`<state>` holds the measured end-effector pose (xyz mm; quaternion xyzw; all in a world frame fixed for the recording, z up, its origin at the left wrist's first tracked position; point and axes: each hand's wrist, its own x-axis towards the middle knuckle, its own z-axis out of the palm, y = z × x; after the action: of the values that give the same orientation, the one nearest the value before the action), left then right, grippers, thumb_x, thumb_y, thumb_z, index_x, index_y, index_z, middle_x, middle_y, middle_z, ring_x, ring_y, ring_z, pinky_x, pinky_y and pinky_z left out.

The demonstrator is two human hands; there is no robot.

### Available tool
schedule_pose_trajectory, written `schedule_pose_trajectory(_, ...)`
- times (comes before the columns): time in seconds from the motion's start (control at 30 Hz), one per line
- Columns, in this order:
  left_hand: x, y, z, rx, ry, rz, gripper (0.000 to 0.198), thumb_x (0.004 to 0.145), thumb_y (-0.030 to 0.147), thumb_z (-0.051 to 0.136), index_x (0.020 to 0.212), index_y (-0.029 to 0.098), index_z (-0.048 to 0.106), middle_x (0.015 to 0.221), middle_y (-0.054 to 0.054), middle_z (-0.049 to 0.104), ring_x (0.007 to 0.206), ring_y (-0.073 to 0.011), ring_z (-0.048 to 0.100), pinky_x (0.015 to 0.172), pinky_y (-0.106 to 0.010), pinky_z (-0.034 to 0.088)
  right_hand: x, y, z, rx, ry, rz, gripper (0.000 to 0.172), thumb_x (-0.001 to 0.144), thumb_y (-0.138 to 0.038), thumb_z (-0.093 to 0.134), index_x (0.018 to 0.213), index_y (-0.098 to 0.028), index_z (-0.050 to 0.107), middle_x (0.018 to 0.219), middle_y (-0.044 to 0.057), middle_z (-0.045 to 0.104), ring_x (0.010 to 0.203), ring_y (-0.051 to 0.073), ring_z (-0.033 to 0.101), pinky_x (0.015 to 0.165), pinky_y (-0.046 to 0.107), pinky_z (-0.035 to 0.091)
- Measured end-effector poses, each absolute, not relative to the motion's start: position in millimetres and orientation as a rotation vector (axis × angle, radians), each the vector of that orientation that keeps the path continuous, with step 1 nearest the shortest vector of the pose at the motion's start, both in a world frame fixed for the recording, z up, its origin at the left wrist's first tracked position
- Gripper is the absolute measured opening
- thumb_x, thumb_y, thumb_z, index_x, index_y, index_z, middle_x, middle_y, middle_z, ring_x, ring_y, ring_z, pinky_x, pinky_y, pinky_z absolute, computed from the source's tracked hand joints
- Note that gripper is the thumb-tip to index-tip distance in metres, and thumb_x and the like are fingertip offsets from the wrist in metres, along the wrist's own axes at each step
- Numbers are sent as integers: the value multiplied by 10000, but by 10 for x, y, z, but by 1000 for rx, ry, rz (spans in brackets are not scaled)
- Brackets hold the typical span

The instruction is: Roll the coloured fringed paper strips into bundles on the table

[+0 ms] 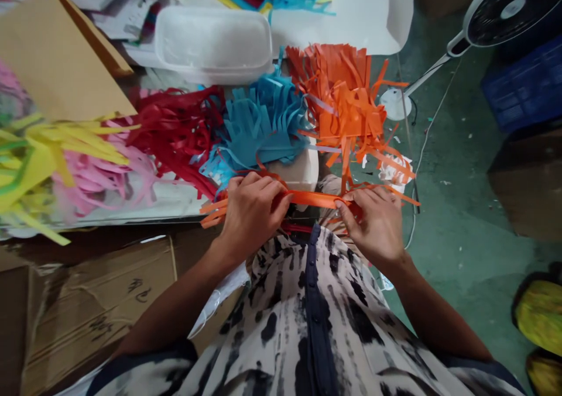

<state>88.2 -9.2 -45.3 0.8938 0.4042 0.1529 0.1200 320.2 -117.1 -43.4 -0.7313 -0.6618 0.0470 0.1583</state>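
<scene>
Green-painted floor (456, 209) fills the right of the head view, with a white pedestal fan (504, 10) standing on it. On the left a pale tabletop (167, 200) carries heaps of cut paper fringe: yellow (57, 144), pink (100, 176), red (180, 130), blue (263, 121) and orange (346, 103). A white plastic lidded container (213, 42) sits behind them, beside a brown cardboard sheet (52, 62). A flattened brown carton (96, 302) lies below the table edge.

Just in front of the person's body, a bundle of long orange paper strips (314, 198) is stretched level between the two hands. It lies near the front edge of the table and below the orange heap. The left hand (252, 209) lies over one end, fingers curled and pressed together on top of the strips. The thumb is probably underneath, though it is hidden. The right hand (377, 223) pinches the other end between thumb and forefinger, with the remaining fingers loosely bent.

As a judgement, the step in hand is drawing the strips flat and even. Thin paper like this would crease or tear under a jerk, so the pull should be gentle and equal from both sides. The long edges should be squared before the grip tightens. Loose tails from the orange heap hang close to the right hand and could catch, so the bundle is best held clear of them.
</scene>
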Motion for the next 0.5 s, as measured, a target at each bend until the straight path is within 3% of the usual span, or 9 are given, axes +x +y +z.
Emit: schedule_pose_trajectory(0.5, 890, -101, -467, 2613, 1176, 443, 150, 982, 317, 642, 869, 218, 631, 888, -43, 727, 913, -271, 618, 867, -469, 400, 3138, -1092, -411, -2218, -1943, 122, 278, 1041, -428, 497, 903, -221, 621, 938, 77, 747, 948, 285, 597, 841, 420, 307)
